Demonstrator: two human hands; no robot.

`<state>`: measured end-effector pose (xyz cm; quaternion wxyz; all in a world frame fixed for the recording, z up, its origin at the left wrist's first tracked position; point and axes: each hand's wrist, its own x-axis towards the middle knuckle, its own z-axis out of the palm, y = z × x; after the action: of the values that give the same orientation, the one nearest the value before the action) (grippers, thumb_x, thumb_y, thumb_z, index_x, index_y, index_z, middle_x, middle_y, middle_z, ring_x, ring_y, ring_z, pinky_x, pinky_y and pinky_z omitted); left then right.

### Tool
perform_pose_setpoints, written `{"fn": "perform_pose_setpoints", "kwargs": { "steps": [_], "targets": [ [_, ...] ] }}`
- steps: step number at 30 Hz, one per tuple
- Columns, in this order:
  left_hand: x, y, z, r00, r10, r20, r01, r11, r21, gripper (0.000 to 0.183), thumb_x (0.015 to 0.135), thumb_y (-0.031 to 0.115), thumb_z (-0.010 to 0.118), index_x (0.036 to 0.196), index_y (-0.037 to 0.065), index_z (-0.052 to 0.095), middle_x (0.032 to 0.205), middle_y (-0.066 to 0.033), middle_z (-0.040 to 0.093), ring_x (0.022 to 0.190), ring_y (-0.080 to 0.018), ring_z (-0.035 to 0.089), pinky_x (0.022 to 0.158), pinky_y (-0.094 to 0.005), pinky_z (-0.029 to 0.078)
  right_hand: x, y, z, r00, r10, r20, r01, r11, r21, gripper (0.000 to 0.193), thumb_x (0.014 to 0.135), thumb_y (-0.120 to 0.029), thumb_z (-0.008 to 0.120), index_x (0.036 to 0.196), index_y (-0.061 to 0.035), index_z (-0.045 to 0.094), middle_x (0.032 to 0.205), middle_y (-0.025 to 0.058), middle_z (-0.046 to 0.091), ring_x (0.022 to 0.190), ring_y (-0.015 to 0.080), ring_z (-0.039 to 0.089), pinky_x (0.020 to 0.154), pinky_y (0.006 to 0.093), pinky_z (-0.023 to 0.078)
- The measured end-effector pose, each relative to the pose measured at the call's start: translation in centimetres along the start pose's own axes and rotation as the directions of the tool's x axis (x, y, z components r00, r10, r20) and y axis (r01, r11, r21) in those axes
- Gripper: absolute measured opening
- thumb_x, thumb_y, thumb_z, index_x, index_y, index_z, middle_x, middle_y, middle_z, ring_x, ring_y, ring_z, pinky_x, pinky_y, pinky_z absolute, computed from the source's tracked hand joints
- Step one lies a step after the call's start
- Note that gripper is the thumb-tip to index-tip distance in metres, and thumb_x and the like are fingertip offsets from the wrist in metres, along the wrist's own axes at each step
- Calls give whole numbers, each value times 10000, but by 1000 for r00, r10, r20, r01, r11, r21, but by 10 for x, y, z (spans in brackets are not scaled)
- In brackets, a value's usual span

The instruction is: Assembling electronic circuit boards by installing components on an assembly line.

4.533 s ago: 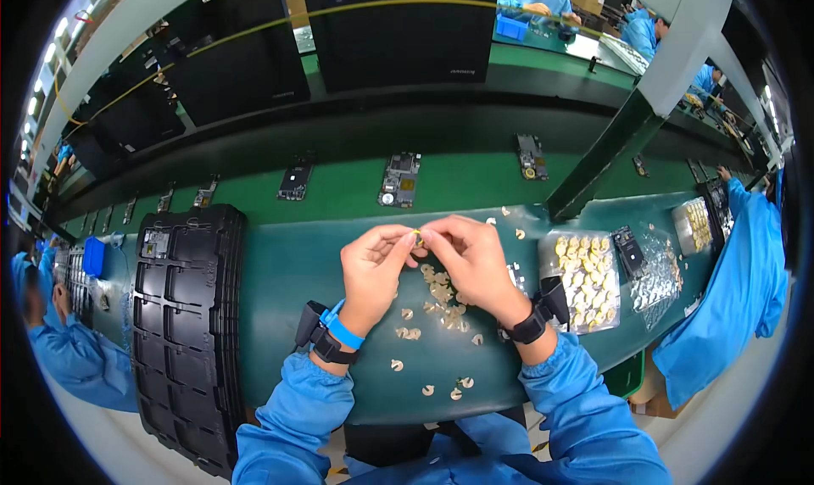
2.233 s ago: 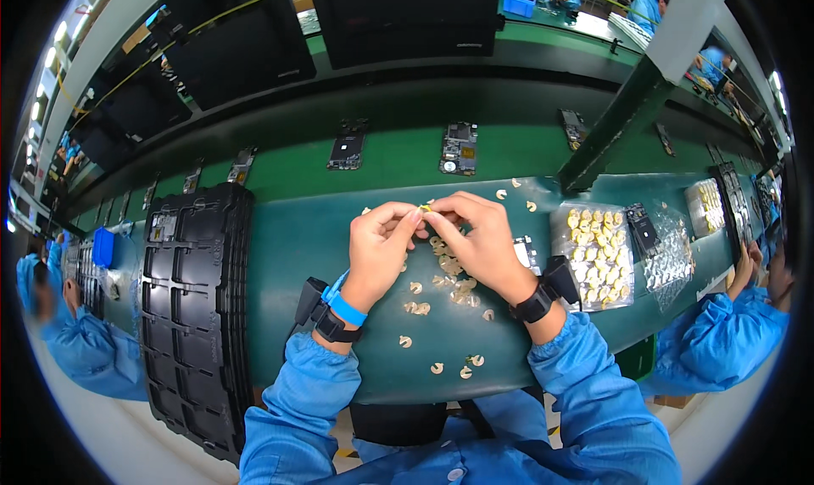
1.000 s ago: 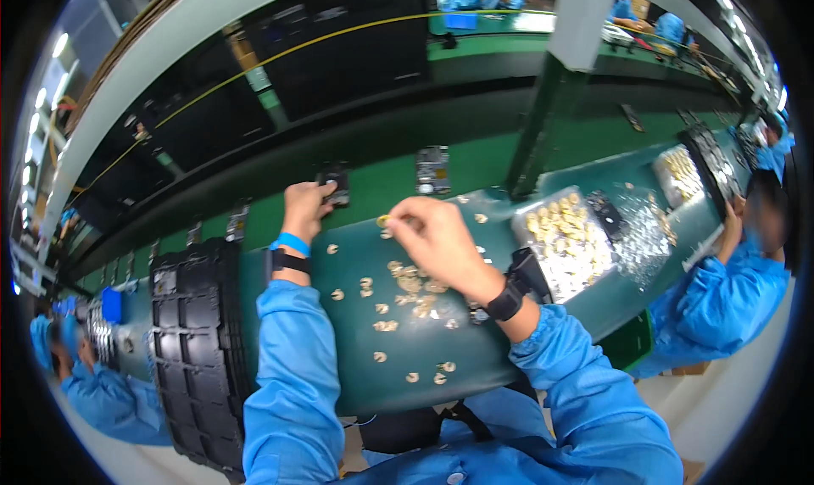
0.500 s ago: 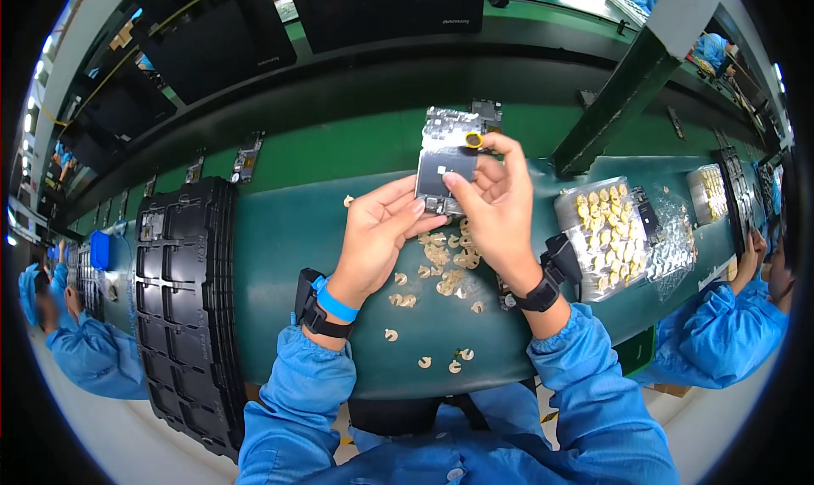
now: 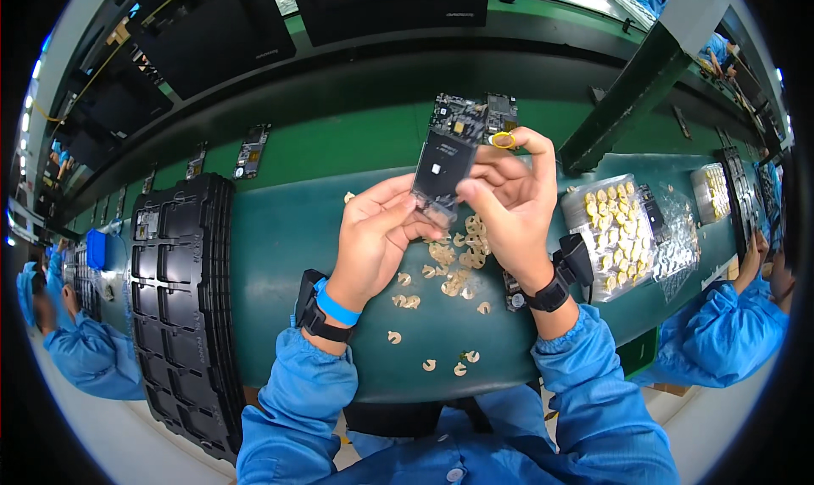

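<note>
My left hand [image 5: 369, 235] is closed on the lower end of a phone's inner assembly [image 5: 446, 156], a black panel with a circuit board at its top; the assembly is tilted and slightly blurred. Close by its right edge, my right hand [image 5: 519, 201] has a small yellow-rimmed disc [image 5: 504, 140] at its index fingertip. The right thumb lies beside the assembly, its other fingers curled partly behind; whether they touch it is unclear. Beneath the hands lie several cream notched round pieces [image 5: 458, 281], scattered over the green mat [image 5: 288, 315].
Stacked black trays [image 5: 182, 298] stand at left. To the right, a clear tray [image 5: 612, 235] carries yellow round pieces, beside crumpled clear plastic [image 5: 677, 243]. Circuit boards [image 5: 252, 152] lie along the green belt [image 5: 339, 133] behind. A green post [image 5: 623, 103] rises at right; co-workers [image 5: 712, 332] sit either side.
My right hand has shifted right with the disc, its thumb sliding off the assembly's face to the edge. The assembly has tilted, losing its bright glare.
</note>
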<state>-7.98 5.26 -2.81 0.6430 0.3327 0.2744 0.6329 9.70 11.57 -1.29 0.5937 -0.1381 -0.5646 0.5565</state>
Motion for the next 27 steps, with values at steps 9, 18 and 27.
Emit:
{"fn": "perform_pose_setpoints", "kwargs": {
  "steps": [9,18,27],
  "targets": [
    [-8,0,-7,955,-234,181,287,882,-373,379,1077,151,439,1354,-88,537,970,-146,678,682,-234,655,617,-315,550,1,-1,5,967,253,-36,-242,950,197,742,894,67,767,1450,-114,311,1121,159,705,1040,204,715,896,336,600],
    [3,11,10,999,31,-20,-29,996,90,475,1137,245,329,1343,-141,516,1235,-295,681,1074,-427,723,884,-443,635,8,-2,-1,959,196,-202,-192,981,39,712,885,104,744,1423,-75,315,954,132,717,907,179,749,815,293,611],
    [-1,2,7,991,130,-35,-118,964,238,381,1103,108,447,1387,-142,493,1269,-273,676,1130,-377,720,951,-441,620,11,0,-12,948,-297,-114,125,677,-726,359,895,-10,770,1213,-13,603,1029,74,661,770,102,639,710,238,495]
  ]
}}
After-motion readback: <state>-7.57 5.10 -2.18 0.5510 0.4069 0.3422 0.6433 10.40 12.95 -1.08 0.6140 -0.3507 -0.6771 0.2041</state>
